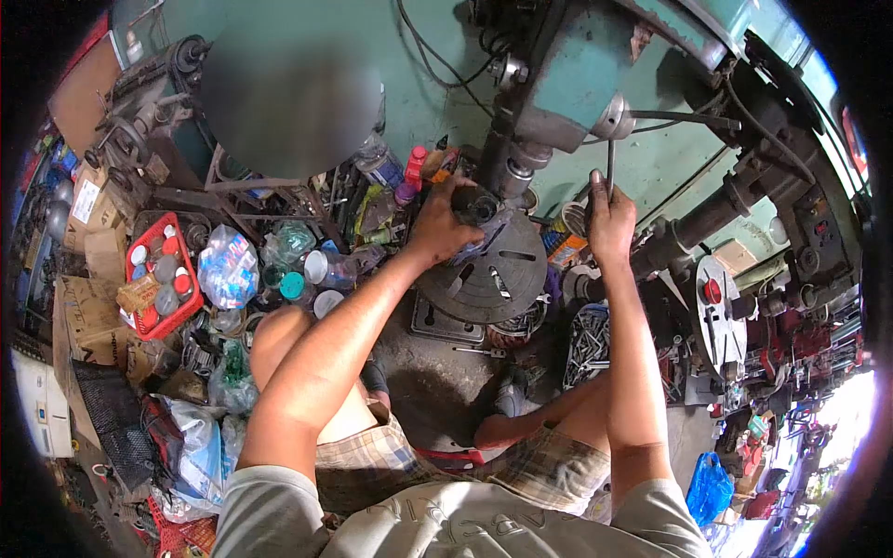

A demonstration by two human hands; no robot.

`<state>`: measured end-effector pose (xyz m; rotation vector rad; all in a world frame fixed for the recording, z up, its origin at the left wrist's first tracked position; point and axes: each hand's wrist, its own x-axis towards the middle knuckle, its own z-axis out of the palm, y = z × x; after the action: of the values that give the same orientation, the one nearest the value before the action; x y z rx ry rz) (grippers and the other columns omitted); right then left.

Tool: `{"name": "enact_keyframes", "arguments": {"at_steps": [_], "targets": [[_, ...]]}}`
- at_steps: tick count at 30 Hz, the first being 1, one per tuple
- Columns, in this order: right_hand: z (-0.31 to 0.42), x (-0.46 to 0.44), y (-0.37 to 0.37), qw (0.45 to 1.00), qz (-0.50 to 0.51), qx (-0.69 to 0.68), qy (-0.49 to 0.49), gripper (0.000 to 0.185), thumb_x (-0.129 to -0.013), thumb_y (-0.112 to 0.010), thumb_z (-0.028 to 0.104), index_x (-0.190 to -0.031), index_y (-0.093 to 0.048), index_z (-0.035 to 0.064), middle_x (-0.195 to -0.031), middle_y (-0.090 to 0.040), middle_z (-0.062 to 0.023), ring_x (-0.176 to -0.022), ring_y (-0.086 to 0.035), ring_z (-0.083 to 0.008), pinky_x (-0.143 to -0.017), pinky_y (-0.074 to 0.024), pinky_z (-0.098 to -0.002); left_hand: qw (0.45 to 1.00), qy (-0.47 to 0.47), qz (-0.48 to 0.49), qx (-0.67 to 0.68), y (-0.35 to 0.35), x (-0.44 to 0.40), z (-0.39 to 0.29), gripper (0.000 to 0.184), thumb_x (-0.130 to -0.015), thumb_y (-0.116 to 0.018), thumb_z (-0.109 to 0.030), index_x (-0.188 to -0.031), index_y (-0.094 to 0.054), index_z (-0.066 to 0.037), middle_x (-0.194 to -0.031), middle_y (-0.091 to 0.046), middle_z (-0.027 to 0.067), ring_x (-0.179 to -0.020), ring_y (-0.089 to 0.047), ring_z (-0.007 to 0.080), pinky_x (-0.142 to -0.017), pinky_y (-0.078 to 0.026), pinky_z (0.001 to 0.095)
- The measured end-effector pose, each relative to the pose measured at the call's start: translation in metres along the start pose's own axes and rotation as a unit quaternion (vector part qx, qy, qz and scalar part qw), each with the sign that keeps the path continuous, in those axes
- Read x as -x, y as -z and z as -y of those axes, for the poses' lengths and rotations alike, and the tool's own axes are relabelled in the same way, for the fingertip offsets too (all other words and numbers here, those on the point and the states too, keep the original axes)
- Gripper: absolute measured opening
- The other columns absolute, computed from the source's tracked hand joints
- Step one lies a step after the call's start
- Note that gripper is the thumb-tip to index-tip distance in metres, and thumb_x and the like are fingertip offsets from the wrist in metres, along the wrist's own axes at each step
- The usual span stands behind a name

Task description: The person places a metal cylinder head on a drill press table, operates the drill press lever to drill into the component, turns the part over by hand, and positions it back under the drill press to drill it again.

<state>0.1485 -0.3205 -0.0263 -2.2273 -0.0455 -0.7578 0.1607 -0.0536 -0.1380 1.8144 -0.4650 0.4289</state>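
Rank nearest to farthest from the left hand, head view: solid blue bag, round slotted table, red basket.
1. Round slotted table, next to the left hand
2. Red basket, off to the left
3. Solid blue bag, far lower right

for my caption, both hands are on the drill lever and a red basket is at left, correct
Only the right hand is on the lever; the head view shows the left hand at the round slotted table. The red basket is at left.
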Motion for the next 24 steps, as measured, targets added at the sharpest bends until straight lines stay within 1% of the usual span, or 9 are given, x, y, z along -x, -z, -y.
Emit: {"name": "enact_keyframes", "arguments": {"at_steps": [5,10,13,16,18,24], "targets": [[-0.007,-0.001,-0.003,1.0,-0.008,-0.013,0.01,0.061,-0.103,-0.061,0.047,-0.069,-0.054,-0.0025,-0.054,-0.046,-0.0107,-0.053,-0.039,-0.0199,-0.054,-0.0387,-0.0416,1.0,0.008,-0.003,-0.016,0.0,-0.001,-0.002,0.071,-0.057,-0.085,-0.014,-0.122,-0.056,-0.008,-0.12,-0.06,0.0166,-0.12,-0.057,0.0366,-0.106,-0.044,0.043],[-0.011,-0.003,-0.005,0.999,-0.021,-0.008,0.041,0.06,-0.102,-0.062,0.046,-0.069,-0.053,-0.0037,-0.054,-0.045,-0.0144,-0.053,-0.037,-0.0227,-0.054,-0.0388,-0.0428,1.0,0.01,-0.004,-0.026,0.0,0.0,-0.004,0.071,-0.056,-0.084,-0.016,-0.121,-0.057,-0.009,-0.121,-0.06,0.016,-0.121,-0.056,0.0368,-0.107,-0.044,0.0432],[-0.012,-0.003,-0.005,0.999,-0.018,-0.005,0.034,0.06,-0.102,-0.062,0.045,-0.069,-0.053,-0.0042,-0.055,-0.045,-0.0158,-0.053,-0.037,-0.0242,-0.055,-0.0392,-0.0432,0.999,0.003,-0.014,-0.051,0.0,0.001,-0.005,0.072,-0.056,-0.084,-0.016,-0.122,-0.056,-0.009,-0.122,-0.06,0.0159,-0.121,-0.056,0.0365,-0.108,-0.043,0.043],[-0.012,-0.003,-0.006,0.999,-0.026,-0.005,0.046,0.06,-0.102,-0.062,0.045,-0.069,-0.053,-0.0042,-0.055,-0.045,-0.0156,-0.053,-0.036,-0.0243,-0.055,-0.0393,-0.0433,0.999,0.001,-0.013,-0.042,0.0,0.001,-0.005,0.073,-0.056,-0.084,-0.017,-0.123,-0.056,-0.009,-0.122,-0.059,0.0161,-0.121,-0.056,0.0365,-0.108,-0.043,0.0429],[-0.012,-0.004,-0.006,0.999,-0.022,-0.003,0.045,0.06,-0.103,-0.061,0.045,-0.069,-0.053,-0.0041,-0.055,-0.044,-0.0154,-0.053,-0.036,-0.024,-0.055,-0.0392,-0.0431,0.999,0.021,-0.008,-0.037,0.0,0.002,-0.006,0.073,-0.057,-0.084,-0.016,-0.123,-0.056,-0.009,-0.122,-0.059,0.0163,-0.122,-0.056,0.0365,-0.108,-0.043,0.0426],[-0.012,-0.004,-0.007,0.999,-0.017,-0.013,0.041,0.06,-0.103,-0.061,0.044,-0.068,-0.053,-0.0034,-0.054,-0.044,-0.0141,-0.053,-0.036,-0.0225,-0.054,-0.0389,-0.0424,0.999,0.027,0.0,-0.028,0.001,0.0,-0.004,0.073,-0.057,-0.084,-0.016,-0.123,-0.055,-0.01,-0.122,-0.059,0.0163,-0.122,-0.056,0.0364,-0.108,-0.043,0.0427]]}}
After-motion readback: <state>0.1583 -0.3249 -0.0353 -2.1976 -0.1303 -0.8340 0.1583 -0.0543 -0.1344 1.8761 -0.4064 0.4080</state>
